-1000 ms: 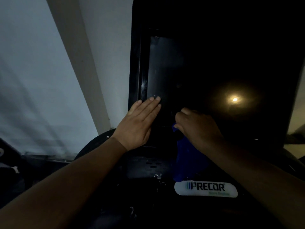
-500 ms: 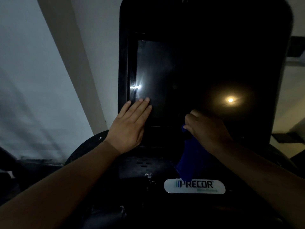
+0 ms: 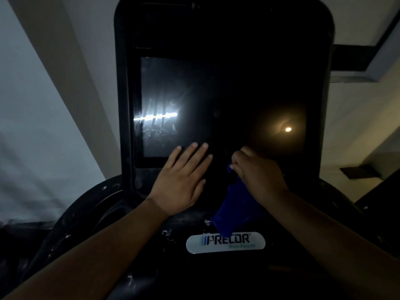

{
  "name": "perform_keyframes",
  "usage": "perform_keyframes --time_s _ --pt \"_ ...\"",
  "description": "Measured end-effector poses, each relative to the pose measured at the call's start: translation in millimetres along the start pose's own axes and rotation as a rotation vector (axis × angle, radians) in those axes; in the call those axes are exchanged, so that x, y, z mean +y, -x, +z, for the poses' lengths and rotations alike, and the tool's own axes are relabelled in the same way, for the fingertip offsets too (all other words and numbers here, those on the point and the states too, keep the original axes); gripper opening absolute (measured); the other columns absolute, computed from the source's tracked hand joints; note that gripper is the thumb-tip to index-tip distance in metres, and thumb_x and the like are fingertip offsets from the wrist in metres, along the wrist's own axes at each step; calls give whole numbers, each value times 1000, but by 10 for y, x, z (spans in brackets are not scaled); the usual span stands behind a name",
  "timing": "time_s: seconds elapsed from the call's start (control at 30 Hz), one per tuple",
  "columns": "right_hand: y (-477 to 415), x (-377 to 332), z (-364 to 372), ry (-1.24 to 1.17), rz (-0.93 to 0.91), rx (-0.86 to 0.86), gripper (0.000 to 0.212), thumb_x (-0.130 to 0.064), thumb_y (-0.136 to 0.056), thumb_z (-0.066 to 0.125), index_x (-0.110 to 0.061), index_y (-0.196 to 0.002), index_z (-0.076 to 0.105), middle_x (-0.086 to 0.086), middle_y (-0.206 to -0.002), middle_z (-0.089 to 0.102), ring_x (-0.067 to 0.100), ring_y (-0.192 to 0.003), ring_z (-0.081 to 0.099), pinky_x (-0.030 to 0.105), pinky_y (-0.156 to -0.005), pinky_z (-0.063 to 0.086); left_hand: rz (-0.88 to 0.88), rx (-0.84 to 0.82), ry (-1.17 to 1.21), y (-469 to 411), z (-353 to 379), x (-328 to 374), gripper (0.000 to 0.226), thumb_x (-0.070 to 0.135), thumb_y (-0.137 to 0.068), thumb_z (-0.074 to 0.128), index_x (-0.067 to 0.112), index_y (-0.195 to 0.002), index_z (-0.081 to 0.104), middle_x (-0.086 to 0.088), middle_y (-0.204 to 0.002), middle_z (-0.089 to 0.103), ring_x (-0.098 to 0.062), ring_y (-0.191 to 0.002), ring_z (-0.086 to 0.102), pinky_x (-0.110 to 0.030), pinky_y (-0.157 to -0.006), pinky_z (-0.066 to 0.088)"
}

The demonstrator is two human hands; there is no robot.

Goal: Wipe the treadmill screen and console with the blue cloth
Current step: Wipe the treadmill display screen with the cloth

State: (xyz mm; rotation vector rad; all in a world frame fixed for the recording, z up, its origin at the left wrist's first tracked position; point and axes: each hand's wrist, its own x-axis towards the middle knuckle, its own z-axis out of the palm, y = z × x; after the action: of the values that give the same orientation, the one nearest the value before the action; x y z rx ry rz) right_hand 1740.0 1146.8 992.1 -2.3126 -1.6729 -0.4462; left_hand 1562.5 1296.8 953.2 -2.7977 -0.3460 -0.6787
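Head view: PRECOR badge [image 3: 225, 242] under hanging blue cloth [image 3: 233, 210].

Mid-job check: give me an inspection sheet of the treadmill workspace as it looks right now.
Surface: treadmill screen dark, smeared streaks around a light reflection at its left.
Job's things: blue cloth hangs from right hand over the console.
Clutter: nothing seen.
Hands: left hand flat, open on the screen's lower edge; right hand shut on blue cloth.
Cables: nothing seen.
Surroundings: dim room, pale wall; Precor badge below the cloth.
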Motion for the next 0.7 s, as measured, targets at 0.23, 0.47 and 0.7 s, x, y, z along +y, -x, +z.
perform_keyframes --time_s 0.23,0.47,0.7 --pt "-436 314 -277 -172 235 165 19 -16 -96 39 -23 -108 53 0 -116 46 16 -86 49 25 -67 33 4 -3 -35 -427 72 186 60 38 -98 46 14 -152 37 -10 -164 20 -30 -151 20 -53 -121 17" --pt "411 112 412 10 44 87 64 -42 -96 38 -10 -150 25 5 -161 18 24 -146 22 33 -119 14 25 47 -82 -470 138 169 63 39 -95 48 14 -152 39 -9 -164 20 -30 -151 22 -55 -119 20" --pt "-678 826 -195 114 314 220 75 -59 -97 24 -12 -154 11 9 -163 0 24 -150 -2 44 -120 0 89 80 -101 -858 22 99 61 38 -96 46 13 -151 40 -10 -163 25 -29 -150 24 -54 -119 21"
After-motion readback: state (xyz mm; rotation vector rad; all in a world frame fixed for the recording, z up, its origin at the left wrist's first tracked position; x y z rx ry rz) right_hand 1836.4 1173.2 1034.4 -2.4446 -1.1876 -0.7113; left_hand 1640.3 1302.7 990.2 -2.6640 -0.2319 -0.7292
